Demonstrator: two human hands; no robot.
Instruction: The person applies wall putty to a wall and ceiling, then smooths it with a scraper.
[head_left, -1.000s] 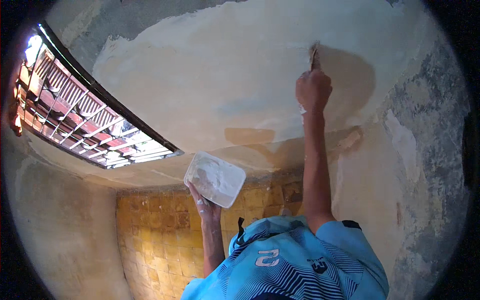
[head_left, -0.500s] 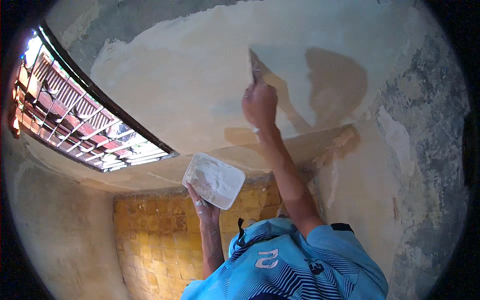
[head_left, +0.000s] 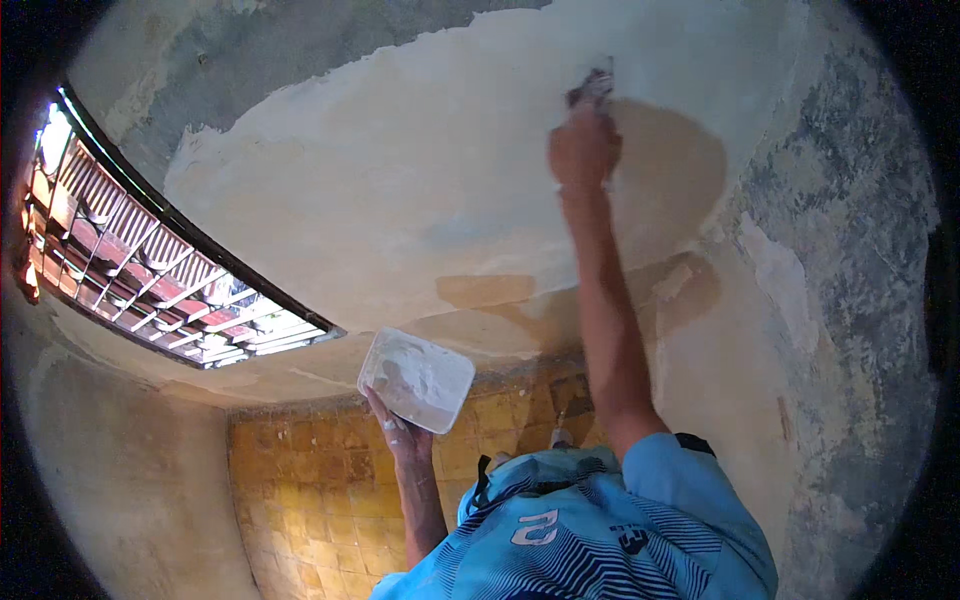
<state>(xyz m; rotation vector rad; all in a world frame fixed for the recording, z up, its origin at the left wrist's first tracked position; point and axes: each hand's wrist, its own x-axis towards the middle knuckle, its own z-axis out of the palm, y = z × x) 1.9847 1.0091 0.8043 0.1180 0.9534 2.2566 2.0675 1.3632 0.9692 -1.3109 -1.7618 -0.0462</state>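
Observation:
My left hand [head_left: 400, 425] is closed on the edge of a white rectangular plastic tub [head_left: 455, 400], fingers mostly hidden beneath it. White paste [head_left: 418, 372] coats the inside of the tub, which tilts towards me. White smears mark my left fingers. Stretched up and ahead, my right hand [head_left: 585, 147] is closed around the handle of a putty knife [head_left: 596, 85]. Its blade is at the wall, seen nearly edge-on. Pale, smooth filler covers that wall [head_left: 370, 160], with a ragged edge against bare grey plaster [head_left: 290, 45] higher up.
At the left, a barred window [head_left: 150, 245] lets in daylight. Yellow tiles [head_left: 310, 480] cover the floor below. To the right stands a side wall [head_left: 850, 270] of patchy grey plaster. Shadows of my head and arm fall on the filled wall.
My right hand has moved up and to the right along the wall with the putty knife, and the blade has turned. The tub sits slightly lower and further left in the view.

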